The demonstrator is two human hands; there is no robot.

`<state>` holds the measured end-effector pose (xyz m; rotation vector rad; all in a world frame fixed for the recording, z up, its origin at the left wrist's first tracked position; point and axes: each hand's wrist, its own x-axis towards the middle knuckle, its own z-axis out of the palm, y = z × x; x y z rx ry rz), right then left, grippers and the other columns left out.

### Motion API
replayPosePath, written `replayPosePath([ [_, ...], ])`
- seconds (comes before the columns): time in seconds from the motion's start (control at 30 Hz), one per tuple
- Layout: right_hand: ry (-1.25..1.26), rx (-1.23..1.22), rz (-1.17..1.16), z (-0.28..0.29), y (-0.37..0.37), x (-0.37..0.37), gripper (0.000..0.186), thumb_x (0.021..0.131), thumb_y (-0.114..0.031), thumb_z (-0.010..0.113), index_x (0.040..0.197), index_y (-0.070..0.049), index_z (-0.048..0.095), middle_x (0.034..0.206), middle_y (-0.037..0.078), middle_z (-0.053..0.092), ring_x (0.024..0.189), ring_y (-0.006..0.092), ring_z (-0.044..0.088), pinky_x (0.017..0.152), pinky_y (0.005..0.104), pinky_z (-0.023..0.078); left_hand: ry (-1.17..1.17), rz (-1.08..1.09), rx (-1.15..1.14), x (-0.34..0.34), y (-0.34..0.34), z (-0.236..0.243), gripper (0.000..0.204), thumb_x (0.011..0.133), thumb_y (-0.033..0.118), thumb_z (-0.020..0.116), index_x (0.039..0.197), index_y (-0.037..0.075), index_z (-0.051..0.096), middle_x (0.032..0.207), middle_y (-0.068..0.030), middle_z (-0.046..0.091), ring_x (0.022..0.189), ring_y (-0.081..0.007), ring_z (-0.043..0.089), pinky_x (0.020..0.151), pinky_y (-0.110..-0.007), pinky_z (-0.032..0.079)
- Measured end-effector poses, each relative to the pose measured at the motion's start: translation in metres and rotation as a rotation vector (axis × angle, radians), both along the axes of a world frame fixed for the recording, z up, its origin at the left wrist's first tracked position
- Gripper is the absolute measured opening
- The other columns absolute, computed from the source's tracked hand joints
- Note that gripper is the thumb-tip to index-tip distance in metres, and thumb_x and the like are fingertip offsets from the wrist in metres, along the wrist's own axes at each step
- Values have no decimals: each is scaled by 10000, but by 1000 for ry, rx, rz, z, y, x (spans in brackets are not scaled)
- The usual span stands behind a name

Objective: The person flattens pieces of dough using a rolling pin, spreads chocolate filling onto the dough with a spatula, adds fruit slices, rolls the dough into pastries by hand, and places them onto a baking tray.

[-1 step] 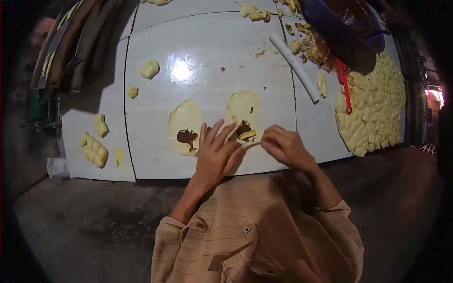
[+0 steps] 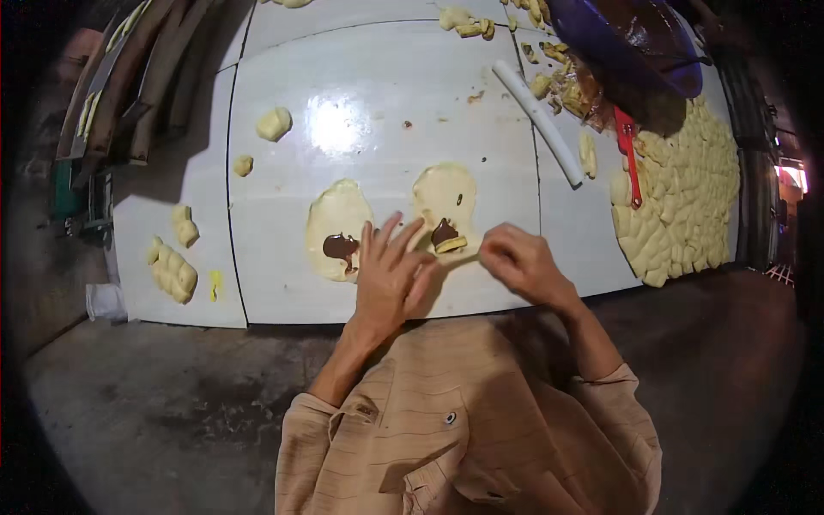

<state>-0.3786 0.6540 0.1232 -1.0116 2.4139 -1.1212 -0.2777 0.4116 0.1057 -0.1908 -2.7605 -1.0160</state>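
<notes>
Two flattened oval dough pieces lie side by side in front of me. The left dough piece [image 2: 333,210] carries a pool of brown filling [image 2: 341,247]. On the right dough piece [image 2: 444,187] are more brown filling [image 2: 444,230] and a small yellowish slice [image 2: 451,245]. My left hand [image 2: 388,268] rests between them with fingers spread, its fingertips over their facing edges and its thumb by the right piece's near edge. My right hand [image 2: 521,264] is closed in a pinch at that near edge, and the dough stretches thin towards it. The fingertips are partly hidden and slightly blurred.
A white rolling pin [image 2: 539,124] lies beyond my right hand. Farther right are a red-handled tool [image 2: 628,163], many packed dough pieces [image 2: 682,193] and a dark bowl of brown filling [image 2: 631,39]. Dough lumps [image 2: 172,270] sit at left, below dark trays [image 2: 159,77].
My right hand has shifted slightly to the right, and the near edge of the right dough piece looks more stretched. My left hand has stayed almost in place.
</notes>
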Motion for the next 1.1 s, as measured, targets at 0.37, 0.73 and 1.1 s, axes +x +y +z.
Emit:
replayPosePath([
  [0.37,94,18,34,-9,-20,-24,183,914,-71,668,1094,-54,699,993,115,677,798,268,698,687,378,559,-43,109,-151,-10,-3,-5,380,801,144,760,1172,183,686,1532,-161,435,1464,-433,319,1112,-769,209],
  [0.73,186,65,227,-5,-27,-32,190,899,-218,732,977,-52,681,969,90,647,759,279,672,648,381,540,-13,-32,-152,-31,-2,-1,211,852,281,781,984,124,732,1504,-131,491,1463,-413,329,1149,-680,261],
  [1.1,318,78,93,-7,-22,-28,224,918,-158,706,1122,-69,682,958,92,676,777,280,693,642,362,557,-1,68,-83,-30,-9,-5,196,884,229,748,1062,149,724,1431,-137,549,1423,-411,391,1125,-672,284],
])
